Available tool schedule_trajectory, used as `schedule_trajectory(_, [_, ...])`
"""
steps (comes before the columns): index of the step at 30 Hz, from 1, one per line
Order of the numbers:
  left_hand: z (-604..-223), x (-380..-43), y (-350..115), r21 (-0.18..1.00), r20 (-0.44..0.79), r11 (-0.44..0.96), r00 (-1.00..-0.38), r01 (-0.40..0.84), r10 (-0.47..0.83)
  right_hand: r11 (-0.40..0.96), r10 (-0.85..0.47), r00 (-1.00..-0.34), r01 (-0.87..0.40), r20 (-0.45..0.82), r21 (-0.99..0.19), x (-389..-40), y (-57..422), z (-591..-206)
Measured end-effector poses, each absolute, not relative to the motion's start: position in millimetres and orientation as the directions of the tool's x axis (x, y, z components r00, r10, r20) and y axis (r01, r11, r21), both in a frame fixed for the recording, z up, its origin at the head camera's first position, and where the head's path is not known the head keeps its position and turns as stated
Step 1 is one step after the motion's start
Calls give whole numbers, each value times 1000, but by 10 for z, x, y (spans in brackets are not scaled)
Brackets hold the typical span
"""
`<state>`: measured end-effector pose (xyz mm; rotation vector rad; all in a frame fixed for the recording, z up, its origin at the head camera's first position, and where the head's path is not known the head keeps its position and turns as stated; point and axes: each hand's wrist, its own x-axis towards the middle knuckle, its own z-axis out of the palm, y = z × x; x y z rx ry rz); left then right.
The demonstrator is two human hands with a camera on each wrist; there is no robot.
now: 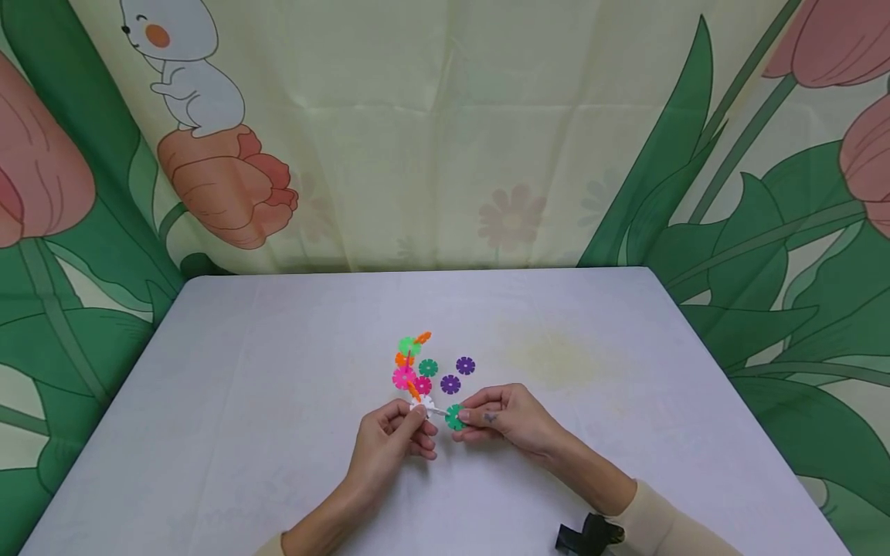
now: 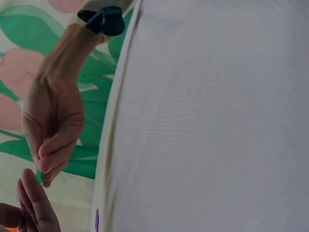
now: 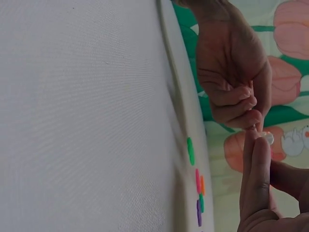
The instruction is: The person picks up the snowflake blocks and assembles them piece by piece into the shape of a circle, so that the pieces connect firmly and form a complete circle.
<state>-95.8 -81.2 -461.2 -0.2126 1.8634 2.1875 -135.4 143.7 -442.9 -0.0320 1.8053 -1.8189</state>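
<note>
My left hand (image 1: 391,439) pinches a white notched plastic disc (image 1: 426,402) between thumb and fingers. My right hand (image 1: 513,421) holds a green notched disc (image 1: 455,417) by its edge, close to the white one; in the left wrist view only a sliver of that green disc (image 2: 40,177) shows. Between the hands a thin white edge reaches toward the green disc; I cannot tell whether they are joined. Just beyond the white disc runs a curved row of discs: orange (image 1: 414,391), pink (image 1: 404,378), orange, light green (image 1: 409,346) and orange (image 1: 422,337).
Loose discs lie past the hands on the white-covered table (image 1: 243,401): two purple, one purple disc (image 1: 465,365) farther right, a green disc (image 1: 428,368) and a dark pink disc (image 1: 423,385). A patterned curtain (image 1: 445,154) hangs behind. A black strap mount (image 1: 589,534) sits at the right wrist.
</note>
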Motion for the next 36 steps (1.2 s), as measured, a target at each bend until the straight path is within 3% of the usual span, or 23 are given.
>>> schedule_trajectory(36, [-4647, -963, -811, 921, -275, -259, -956, -292, 100, 13, -352, -866, 374, -354, -927, -1311, 1310, -4418])
